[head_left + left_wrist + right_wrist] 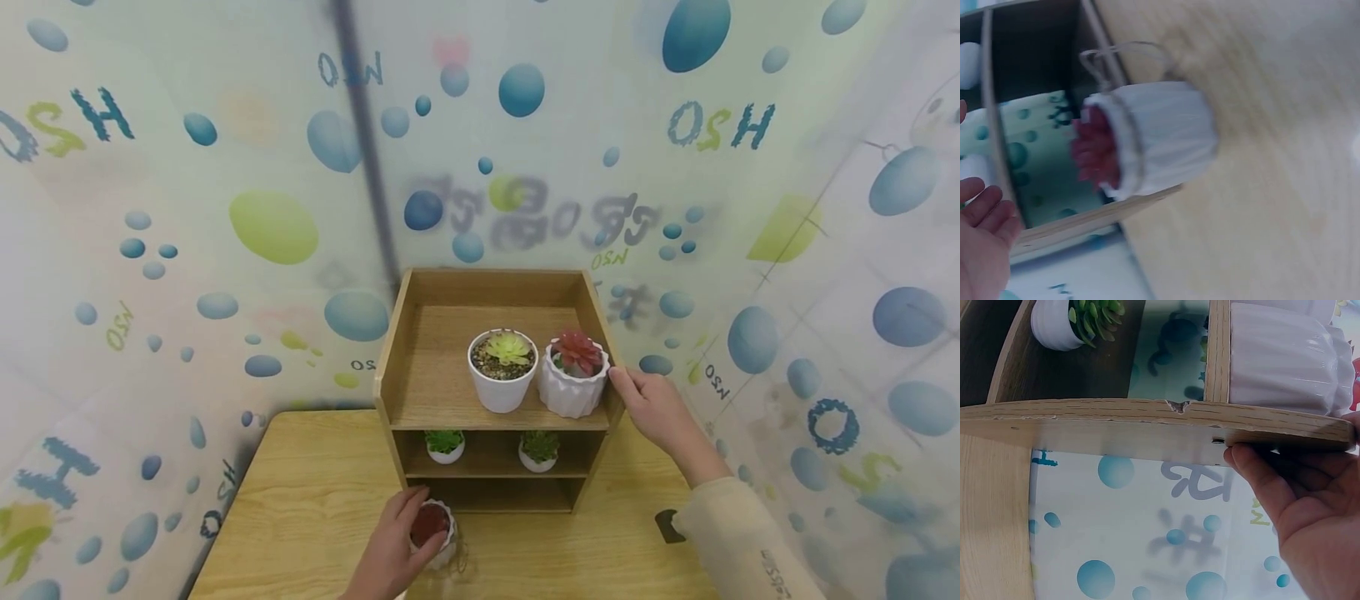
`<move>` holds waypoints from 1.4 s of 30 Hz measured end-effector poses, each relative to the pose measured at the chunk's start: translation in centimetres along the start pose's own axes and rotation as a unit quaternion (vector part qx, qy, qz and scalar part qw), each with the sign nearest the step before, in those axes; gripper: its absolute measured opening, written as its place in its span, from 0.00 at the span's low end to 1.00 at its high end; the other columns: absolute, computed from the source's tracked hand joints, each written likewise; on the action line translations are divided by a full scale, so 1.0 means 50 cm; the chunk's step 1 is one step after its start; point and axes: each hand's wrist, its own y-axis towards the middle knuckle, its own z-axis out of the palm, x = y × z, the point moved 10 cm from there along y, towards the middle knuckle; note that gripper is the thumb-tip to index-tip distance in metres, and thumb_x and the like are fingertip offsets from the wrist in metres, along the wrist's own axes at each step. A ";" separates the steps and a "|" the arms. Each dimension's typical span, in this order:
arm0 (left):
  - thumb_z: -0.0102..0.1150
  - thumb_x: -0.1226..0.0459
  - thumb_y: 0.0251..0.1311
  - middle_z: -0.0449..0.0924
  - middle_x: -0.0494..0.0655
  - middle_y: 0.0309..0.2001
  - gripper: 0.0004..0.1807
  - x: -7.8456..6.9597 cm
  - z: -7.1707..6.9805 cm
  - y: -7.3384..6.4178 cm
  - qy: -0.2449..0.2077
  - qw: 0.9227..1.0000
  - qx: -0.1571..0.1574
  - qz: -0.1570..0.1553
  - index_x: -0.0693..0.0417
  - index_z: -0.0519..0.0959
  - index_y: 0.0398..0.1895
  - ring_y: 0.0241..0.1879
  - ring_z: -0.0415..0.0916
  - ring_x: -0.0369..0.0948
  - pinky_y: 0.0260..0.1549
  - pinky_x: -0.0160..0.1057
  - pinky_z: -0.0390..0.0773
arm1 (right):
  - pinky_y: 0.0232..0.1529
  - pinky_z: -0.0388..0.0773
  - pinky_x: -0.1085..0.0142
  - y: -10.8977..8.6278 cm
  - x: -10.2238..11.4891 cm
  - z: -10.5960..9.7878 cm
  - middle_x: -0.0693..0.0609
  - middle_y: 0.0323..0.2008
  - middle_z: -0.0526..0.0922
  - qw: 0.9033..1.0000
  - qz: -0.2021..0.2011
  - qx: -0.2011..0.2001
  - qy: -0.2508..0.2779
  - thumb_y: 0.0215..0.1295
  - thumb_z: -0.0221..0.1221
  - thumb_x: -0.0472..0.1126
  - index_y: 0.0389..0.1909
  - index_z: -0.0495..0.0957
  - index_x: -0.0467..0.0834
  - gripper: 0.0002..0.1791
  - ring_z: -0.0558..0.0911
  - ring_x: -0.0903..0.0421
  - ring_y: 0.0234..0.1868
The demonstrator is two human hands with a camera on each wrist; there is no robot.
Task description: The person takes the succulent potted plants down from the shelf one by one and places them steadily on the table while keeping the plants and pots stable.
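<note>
A small wooden shelf (pixel 483 421) stands on the table. My right hand (pixel 651 408) grips the upper edge of its right side panel (pixel 1116 412), thumb on the outer face in the right wrist view. Near the shelf's lower left front corner, a white pot with a red succulent (pixel 1163 137) stands on the table, twine tied below its rim. My left hand (pixel 397 537) is beside that pot and overlaps it in the head view. In the left wrist view, the left hand's fingers (pixel 988 212) are loosely extended, with a gap between them and the pot.
On the top board are a yellow-green succulent in a white pot (pixel 502 371) and a red succulent in a ribbed pot (pixel 573 375). Two small green potted plants, left (pixel 446 446) and right (pixel 538 450), occupy the middle level. Patterned curtain (pixel 277 225) surrounds the table (pixel 315 492).
</note>
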 end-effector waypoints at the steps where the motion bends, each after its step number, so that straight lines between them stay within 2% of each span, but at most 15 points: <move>1: 0.80 0.59 0.51 0.77 0.56 0.57 0.33 -0.010 -0.009 0.003 0.002 1.000 -0.005 0.014 0.64 0.79 0.59 0.55 0.79 0.51 0.47 0.49 0.85 | 0.26 0.62 0.64 0.000 0.000 0.000 0.53 0.19 0.59 1.000 -0.001 0.000 0.001 0.84 0.46 0.51 0.22 0.66 0.43 0.26 0.64 0.54 0.24; 9: 0.80 0.59 0.51 0.79 0.55 0.57 0.34 -0.086 -0.083 0.032 0.021 0.992 -0.054 0.111 0.65 0.80 0.60 0.56 0.79 0.48 0.48 0.46 0.84 | 0.25 0.62 0.65 0.006 0.001 -0.003 0.54 0.18 0.59 1.000 -0.012 -0.014 0.003 0.83 0.48 0.48 0.20 0.64 0.43 0.26 0.63 0.55 0.22; 15: 0.76 0.59 0.56 0.77 0.57 0.59 0.33 -0.130 -0.127 0.058 -0.003 0.983 -0.076 0.166 0.67 0.78 0.62 0.58 0.77 0.49 0.54 0.39 0.80 | 0.24 0.61 0.66 0.002 0.001 -0.006 0.55 0.17 0.59 1.000 -0.013 -0.022 0.000 0.83 0.48 0.48 0.20 0.64 0.43 0.26 0.62 0.56 0.21; 19: 0.68 0.57 0.67 0.77 0.59 0.60 0.29 -0.150 -0.152 0.075 -0.020 0.977 -0.088 0.193 0.67 0.77 0.63 0.59 0.76 0.50 0.61 0.29 0.72 | 0.24 0.61 0.66 -0.001 0.005 -0.009 0.55 0.17 0.59 0.999 -0.018 -0.029 -0.001 0.83 0.49 0.47 0.20 0.64 0.43 0.26 0.62 0.56 0.21; 21: 0.62 0.54 0.72 0.77 0.59 0.59 0.27 -0.159 -0.163 0.082 -0.024 0.974 -0.092 0.203 0.67 0.76 0.63 0.58 0.76 0.51 0.63 0.27 0.69 | 0.24 0.61 0.66 -0.002 0.006 -0.009 0.55 0.17 0.59 0.999 -0.019 -0.029 -0.001 0.83 0.49 0.48 0.20 0.64 0.43 0.26 0.63 0.56 0.21; 26: 0.51 0.52 0.77 0.79 0.57 0.57 0.26 -0.187 -0.189 0.098 -0.017 0.967 -0.102 0.234 0.67 0.78 0.61 0.56 0.76 0.51 0.62 0.32 0.71 | 0.24 0.61 0.66 0.000 0.006 -0.007 0.55 0.18 0.60 0.999 -0.018 -0.027 -0.001 0.83 0.49 0.48 0.20 0.65 0.43 0.25 0.63 0.56 0.21; 29: 0.51 0.52 0.77 0.79 0.56 0.56 0.25 -0.204 -0.206 0.111 -0.014 0.963 -0.108 0.247 0.66 0.79 0.60 0.55 0.77 0.50 0.60 0.36 0.74 | 0.24 0.61 0.66 0.002 0.006 -0.006 0.54 0.18 0.60 0.999 -0.021 -0.029 0.001 0.83 0.49 0.47 0.20 0.65 0.43 0.25 0.63 0.56 0.22; 31: 0.51 0.52 0.77 0.79 0.55 0.57 0.26 -0.213 -0.214 0.122 -0.015 0.963 -0.107 0.247 0.66 0.79 0.60 0.55 0.77 0.49 0.59 0.37 0.74 | 0.24 0.60 0.66 0.003 0.006 -0.006 0.54 0.18 0.59 0.999 -0.022 -0.031 0.001 0.83 0.49 0.46 0.20 0.64 0.43 0.25 0.63 0.56 0.21; 36: 0.56 0.53 0.74 0.79 0.55 0.58 0.25 -0.228 -0.230 0.155 -0.028 0.967 -0.103 0.233 0.67 0.79 0.60 0.57 0.77 0.49 0.59 0.38 0.75 | 0.24 0.60 0.66 0.002 0.005 -0.007 0.54 0.18 0.59 0.999 -0.019 -0.031 -0.004 0.83 0.49 0.47 0.20 0.64 0.43 0.25 0.62 0.56 0.21; 42: 0.65 0.56 0.68 0.77 0.56 0.60 0.26 -0.242 -0.239 0.191 -0.036 0.973 -0.095 0.208 0.65 0.78 0.62 0.60 0.75 0.49 0.59 0.45 0.77 | 0.24 0.60 0.66 0.000 0.006 -0.006 0.54 0.18 0.58 1.000 -0.013 -0.026 -0.004 0.83 0.48 0.48 0.21 0.64 0.43 0.25 0.62 0.56 0.21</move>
